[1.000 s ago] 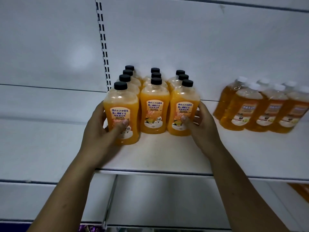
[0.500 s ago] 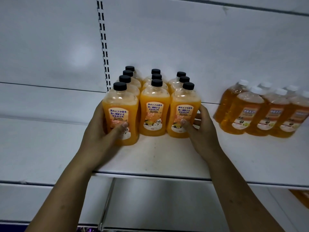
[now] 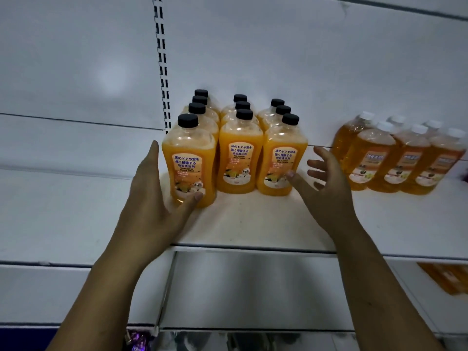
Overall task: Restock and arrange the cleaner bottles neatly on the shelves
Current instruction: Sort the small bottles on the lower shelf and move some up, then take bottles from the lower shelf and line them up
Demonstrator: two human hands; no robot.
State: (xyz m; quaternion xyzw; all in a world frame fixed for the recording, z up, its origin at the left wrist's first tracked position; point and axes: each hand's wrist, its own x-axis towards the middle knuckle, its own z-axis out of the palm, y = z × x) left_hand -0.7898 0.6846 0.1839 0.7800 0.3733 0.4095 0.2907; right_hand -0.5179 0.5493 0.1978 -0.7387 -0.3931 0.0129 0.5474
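Several orange cleaner bottles with black caps (image 3: 236, 158) stand in three rows on a white shelf (image 3: 253, 224). The front left bottle (image 3: 188, 163) sits a little ahead of the other front bottles. My left hand (image 3: 154, 198) is beside it with fingers straight, the thumb tip touching its lower label. My right hand (image 3: 324, 181) hovers spread beside the front right bottle (image 3: 281, 160), its thumb tip at the label's edge, fingers clear of it.
Several amber bottles with white caps (image 3: 395, 158) stand to the right on the same shelf. A slotted upright (image 3: 162, 62) runs up the back panel. Lower shelves lie below, with orange goods (image 3: 448, 277) at the lower right.
Both hands have let go of the front bottles and opened; the right hand has drawn away to the right, the left hand's fingers have straightened beside the front left bottle.
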